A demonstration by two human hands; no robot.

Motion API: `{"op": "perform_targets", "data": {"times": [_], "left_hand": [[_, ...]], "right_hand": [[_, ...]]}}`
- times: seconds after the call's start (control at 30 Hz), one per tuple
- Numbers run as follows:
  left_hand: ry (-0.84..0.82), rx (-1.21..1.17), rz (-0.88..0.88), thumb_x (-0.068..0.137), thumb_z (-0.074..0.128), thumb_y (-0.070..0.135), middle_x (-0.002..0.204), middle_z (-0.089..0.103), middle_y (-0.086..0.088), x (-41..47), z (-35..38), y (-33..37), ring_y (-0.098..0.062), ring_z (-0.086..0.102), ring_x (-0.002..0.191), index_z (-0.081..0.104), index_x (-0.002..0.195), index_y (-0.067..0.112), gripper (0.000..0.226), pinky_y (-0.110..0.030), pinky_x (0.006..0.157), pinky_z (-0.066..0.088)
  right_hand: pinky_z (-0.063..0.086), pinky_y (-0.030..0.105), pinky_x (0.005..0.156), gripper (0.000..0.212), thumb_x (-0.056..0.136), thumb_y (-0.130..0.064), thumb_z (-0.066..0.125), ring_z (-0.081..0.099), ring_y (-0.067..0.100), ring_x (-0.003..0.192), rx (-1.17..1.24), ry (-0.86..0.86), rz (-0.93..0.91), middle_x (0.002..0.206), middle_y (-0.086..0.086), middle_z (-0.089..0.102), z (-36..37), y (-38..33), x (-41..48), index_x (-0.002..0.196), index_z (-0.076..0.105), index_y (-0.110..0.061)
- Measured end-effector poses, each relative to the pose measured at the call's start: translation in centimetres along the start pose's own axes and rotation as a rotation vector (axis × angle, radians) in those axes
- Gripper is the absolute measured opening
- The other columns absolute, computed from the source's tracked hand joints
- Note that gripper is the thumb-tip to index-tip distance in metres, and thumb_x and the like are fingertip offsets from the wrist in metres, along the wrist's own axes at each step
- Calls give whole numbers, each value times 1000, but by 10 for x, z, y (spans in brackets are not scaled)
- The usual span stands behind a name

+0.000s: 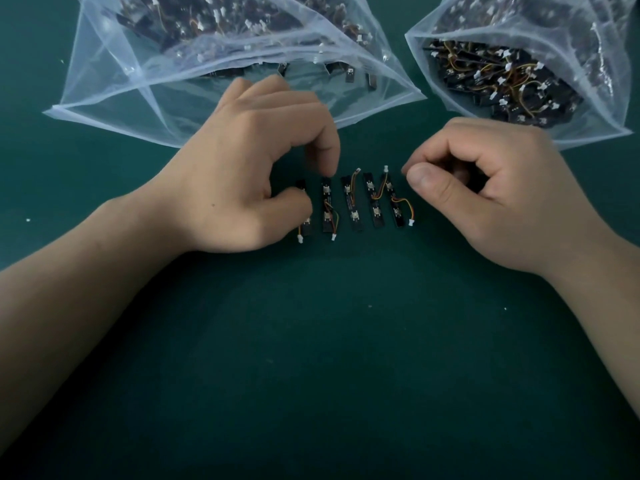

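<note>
Several small black circuit strips with white buttons and short coloured wires lie side by side in a row on the green mat. My left hand arches over the row's left end with its fingers curled. Its thumb rests on the leftmost strip, and its index fingertip touches the far end of the second strip. My right hand hovers just right of the rightmost strip. Its fingers are curled in with the thumb against the index finger, and nothing shows between them.
Two clear plastic bags full of the same strips lie at the back: a large one behind my left hand and another at the right, with its mouth facing me. The green mat stretches toward me below the row.
</note>
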State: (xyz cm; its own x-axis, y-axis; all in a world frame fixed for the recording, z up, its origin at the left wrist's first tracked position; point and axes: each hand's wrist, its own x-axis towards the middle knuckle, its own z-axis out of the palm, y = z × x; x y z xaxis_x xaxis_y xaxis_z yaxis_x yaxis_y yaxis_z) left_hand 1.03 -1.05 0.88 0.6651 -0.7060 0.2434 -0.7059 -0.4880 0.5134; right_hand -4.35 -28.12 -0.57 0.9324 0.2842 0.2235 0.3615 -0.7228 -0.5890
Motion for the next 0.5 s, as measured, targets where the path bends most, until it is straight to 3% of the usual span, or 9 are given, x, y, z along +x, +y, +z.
{"op": "perform_targets", "data": {"times": [0.13,0.2,0.3,0.4,0.5], "left_hand": [[205,59,-113,73,51,10,91,61,-2,2,1,-1,-25,54,90,69,95,7,29,-34,94,38],[254,221,-262,85,50,22,114,67,-7,3,4,-3,-30,57,112,70,116,11,38,-41,108,35],[155,413,-526,100,41,47,147,55,-15,3,8,-6,-36,44,140,51,143,15,55,-52,120,22],[85,483,-622,104,33,58,149,54,-19,4,10,-11,-41,45,140,46,145,16,60,-57,121,20],[147,473,-588,104,37,54,138,63,-16,4,11,-12,-41,51,133,52,144,19,56,-54,118,24]], "right_hand": [[47,31,68,21,102,-34,61,59,16,75,4,5,-1,88,-13,69,0,0,0,95,74,-21],[47,33,68,20,103,-33,61,60,16,75,5,2,-4,88,-12,69,0,1,0,94,74,-21],[47,35,68,20,103,-33,61,59,17,74,6,3,-4,88,-12,69,0,1,0,94,74,-21],[46,34,68,19,102,-32,61,58,18,74,12,3,-4,88,-13,68,1,1,0,94,74,-21],[46,34,69,19,103,-31,61,59,17,74,14,1,0,88,-13,69,1,1,0,93,74,-20]]}}
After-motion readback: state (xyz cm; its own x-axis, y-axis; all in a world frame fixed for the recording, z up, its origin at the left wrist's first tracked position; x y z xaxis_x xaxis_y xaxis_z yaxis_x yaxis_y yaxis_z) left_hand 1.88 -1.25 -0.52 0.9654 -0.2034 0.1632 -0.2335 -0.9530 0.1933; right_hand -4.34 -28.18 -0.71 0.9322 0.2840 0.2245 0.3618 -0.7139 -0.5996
